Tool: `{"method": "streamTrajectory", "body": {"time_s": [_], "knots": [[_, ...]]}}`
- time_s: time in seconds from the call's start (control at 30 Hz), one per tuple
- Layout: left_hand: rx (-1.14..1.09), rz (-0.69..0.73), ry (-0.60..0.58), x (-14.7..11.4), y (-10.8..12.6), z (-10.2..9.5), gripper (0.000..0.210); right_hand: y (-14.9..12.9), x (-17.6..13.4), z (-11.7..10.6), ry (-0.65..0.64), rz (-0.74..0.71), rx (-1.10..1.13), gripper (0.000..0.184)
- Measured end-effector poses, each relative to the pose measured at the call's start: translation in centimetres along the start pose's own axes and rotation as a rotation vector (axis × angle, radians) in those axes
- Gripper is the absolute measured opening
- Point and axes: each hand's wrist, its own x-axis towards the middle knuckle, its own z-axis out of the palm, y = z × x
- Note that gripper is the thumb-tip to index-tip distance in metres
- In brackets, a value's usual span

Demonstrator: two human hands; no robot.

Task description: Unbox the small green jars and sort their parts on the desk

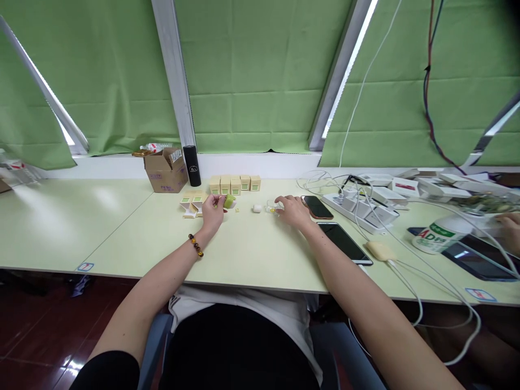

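My left hand (213, 212) is closed in a pinch on a small green object (229, 201) with a whitish end, just above the table; its exact kind is too small to tell. A small white cap-like piece (257, 208) lies between my two hands. My right hand (296, 212) reaches over a small clear container (271, 206) on the tabletop, its fingertips closed at the container's right side. Beside my left hand stand small opened cream boxes (192, 206) with their flaps out. A tiny yellow-green bit (237, 210) lies near the green object.
Several cream boxes (225, 185) stand at the back, near a cardboard carton (166, 172) and a black cylinder (192, 166). Right of my right hand lie a phone (317, 207), a tablet (344, 242), a power strip (361, 212), cables and a white bottle (441, 234). Another person's hand (510, 230) shows at far right.
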Motion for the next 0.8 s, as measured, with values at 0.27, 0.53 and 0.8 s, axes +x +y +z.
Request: {"method": "streamTrajectory", "body": {"time_s": [0.27, 0.53, 0.8], "knots": [[-0.006, 0.002, 0.004, -0.1, 0.2, 0.0, 0.036, 0.4, 0.3, 0.7, 0.005, -0.028, 0.013, 0.039], [0.0, -0.003, 0.001, 0.0, -0.1, 0.0, 0.038, 0.8, 0.6, 1.5, 0.048, -0.059, 0.041, 0.039], [0.0, -0.003, 0.008, -0.1, 0.2, 0.1, 0.041, 0.5, 0.5, 1.6, 0.106, -0.12, 0.06, 0.045]]}}
